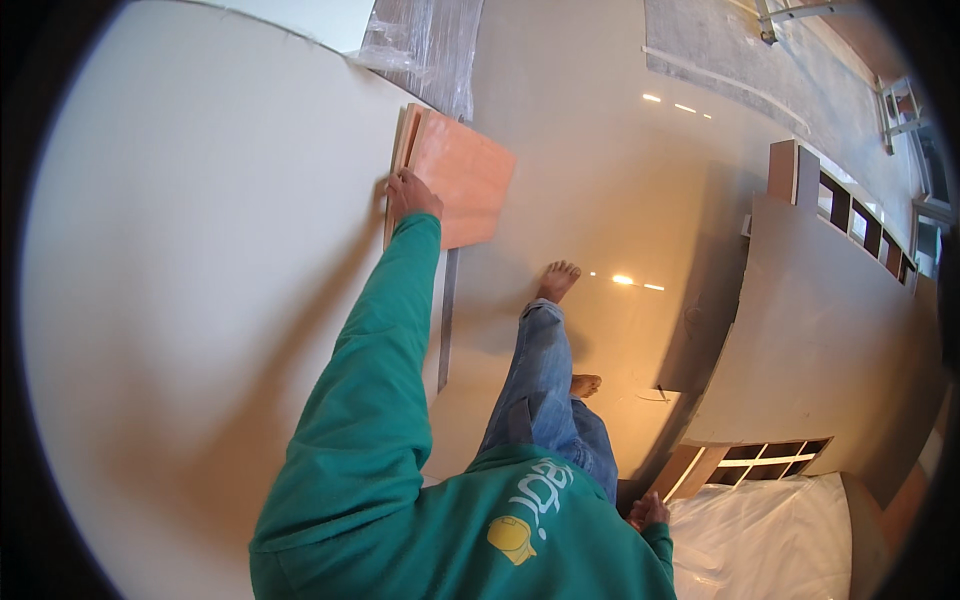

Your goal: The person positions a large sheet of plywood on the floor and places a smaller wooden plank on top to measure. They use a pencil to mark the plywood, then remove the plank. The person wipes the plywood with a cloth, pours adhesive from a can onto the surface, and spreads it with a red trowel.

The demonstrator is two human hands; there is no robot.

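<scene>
My left hand point(408, 192) grips the left edge of several stacked flat boards point(465, 180) with pale orange faces, held upright against the edge of a large white surface point(170, 260) at the left. My green-sleeved arm reaches up to them. My right hand point(650, 510) is low at the right beside my waist, partly behind my body, its fingers curled; whatever it may hold is too small or hidden to make out.
My bare feet stand on a glossy floor point(560, 120). A grey cabinet unit point(810, 310) with open compartments stands at right, above a white plastic sheet point(760, 530). Clear wrap point(415, 55) lies at top, and metal ladder-like frames point(890, 115) are at top right.
</scene>
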